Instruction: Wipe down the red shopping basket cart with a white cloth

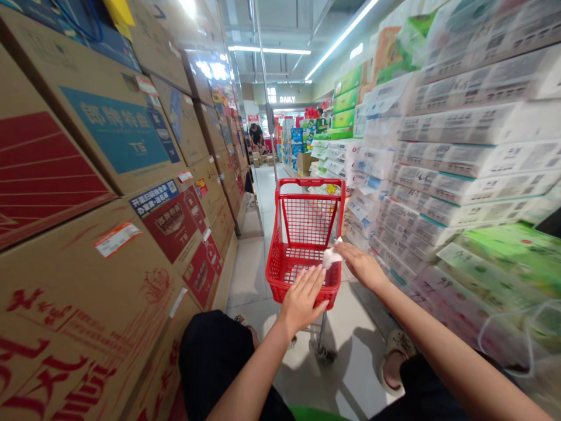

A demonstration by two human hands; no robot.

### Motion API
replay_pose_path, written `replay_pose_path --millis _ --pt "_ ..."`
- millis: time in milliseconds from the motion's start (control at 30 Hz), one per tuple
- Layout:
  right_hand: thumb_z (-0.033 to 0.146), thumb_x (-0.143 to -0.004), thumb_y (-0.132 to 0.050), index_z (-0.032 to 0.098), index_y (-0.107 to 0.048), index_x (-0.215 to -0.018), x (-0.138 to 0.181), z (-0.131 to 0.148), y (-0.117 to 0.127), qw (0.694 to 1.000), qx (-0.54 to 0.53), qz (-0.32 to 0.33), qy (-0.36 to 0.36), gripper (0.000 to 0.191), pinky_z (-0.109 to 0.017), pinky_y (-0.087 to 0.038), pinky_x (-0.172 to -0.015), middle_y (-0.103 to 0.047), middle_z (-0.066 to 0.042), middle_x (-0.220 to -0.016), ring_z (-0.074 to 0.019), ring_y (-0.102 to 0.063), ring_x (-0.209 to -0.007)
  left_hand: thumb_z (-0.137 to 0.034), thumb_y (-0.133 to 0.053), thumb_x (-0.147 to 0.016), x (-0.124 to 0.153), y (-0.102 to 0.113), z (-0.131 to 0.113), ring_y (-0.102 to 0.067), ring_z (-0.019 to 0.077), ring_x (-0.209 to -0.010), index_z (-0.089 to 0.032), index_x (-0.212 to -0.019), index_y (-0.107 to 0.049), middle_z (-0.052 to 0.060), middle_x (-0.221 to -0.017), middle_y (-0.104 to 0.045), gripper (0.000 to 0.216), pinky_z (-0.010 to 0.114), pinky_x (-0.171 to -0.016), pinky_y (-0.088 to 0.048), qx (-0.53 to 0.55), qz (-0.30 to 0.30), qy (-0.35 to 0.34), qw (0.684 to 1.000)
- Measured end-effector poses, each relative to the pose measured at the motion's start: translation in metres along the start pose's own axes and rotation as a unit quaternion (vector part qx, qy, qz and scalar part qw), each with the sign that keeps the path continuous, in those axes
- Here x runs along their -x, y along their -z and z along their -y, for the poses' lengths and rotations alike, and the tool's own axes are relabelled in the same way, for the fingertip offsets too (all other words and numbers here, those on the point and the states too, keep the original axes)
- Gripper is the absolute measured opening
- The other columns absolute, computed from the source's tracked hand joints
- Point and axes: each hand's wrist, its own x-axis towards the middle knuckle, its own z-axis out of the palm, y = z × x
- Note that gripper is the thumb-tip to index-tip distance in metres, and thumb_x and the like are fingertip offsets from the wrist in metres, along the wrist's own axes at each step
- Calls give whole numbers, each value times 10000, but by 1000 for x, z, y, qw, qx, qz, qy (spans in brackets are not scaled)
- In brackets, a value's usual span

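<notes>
Tall stacks of brown cardboard cartons with red and blue printed labels (pixel 144 175) are lining the left side of the aisle, and white plastic-wrapped packs in layers (pixel 451 158) are towering on the right. Far down the aisle, a person in dark clothing (pixel 256 135) is bending over. The wearer's black-trousered legs (pixel 217 345) are spreading to either side of a red plastic lattice-walled shopping cart (pixel 274 266), which is standing on the pale tiled floor between the stacks. The left hand (pixel 304 295) is reaching over the cart's near right corner, palm down, fingers stretching straight and gripping nothing; whether it is touching the rim, I cannot tell. The right hand (pixel 362 266) is coming in from the right, its nearly straight fingers closing on a crumpled white tissue-like wad (pixel 332 257). That wad is sitting at the basket's right side, just beyond the left fingertips.
</notes>
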Motion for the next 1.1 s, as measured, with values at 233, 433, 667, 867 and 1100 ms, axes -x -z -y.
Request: replay_pose_path --millis 233,433,667,867,1100 --pt "126 -982 -484 230 -567 -1468 9 54 -2 999 -23 -31 7 503 -498 -465 -1180 -649 -104 -1434 -240 -537 -1401 -464 -546 -1008 17 16 23 -328 287 -1550 -170 -1662 -166 122 -1657 -364 812 548 -1284 -267 14 0 63 998" --pt "179 -968 -554 229 -437 -1572 6 120 12 999 -23 5 44 617 -513 -431 -1207 -602 -117 -1483 -280 -501 -1422 -581 -535 -989 16 16 11 -207 371 -1583 -163 -1671 -117 149 -1711 -209 903 626 -1280 -188 -22 -27 172 984" --pt "130 -1028 -460 298 -313 -1625 0 136 12 992 -54 34 107 638 -494 -387 -1236 -508 -71 -1585 -220 -377 -1521 -480 -480 -1043 27 21 22 -224 308 -1586 -139 -1670 -39 148 -1706 -240 839 522 -1276 -267 -8 -13 147 989" --pt "144 -1061 -388 364 -269 -1631 8 99 30 990 -78 57 101 622 -468 -357 -1259 -464 -11 -1617 -169 -396 -1507 -393 -472 -1052 35 29 45 -312 254 -1559 -188 -1671 -100 107 -1684 -321 751 468 -1260 -324 15 21 107 994" --pt "132 -1029 -406 340 -302 -1630 20 64 32 999 -31 -11 -16 645 -499 -369 -1254 -507 -44 -1587 -218 -451 -1475 -281 -405 -1058 23 37 39 -322 241 -1555 -206 -1674 -34 89 -1690 -305 723 481 -1266 -322 46 29 103 993"
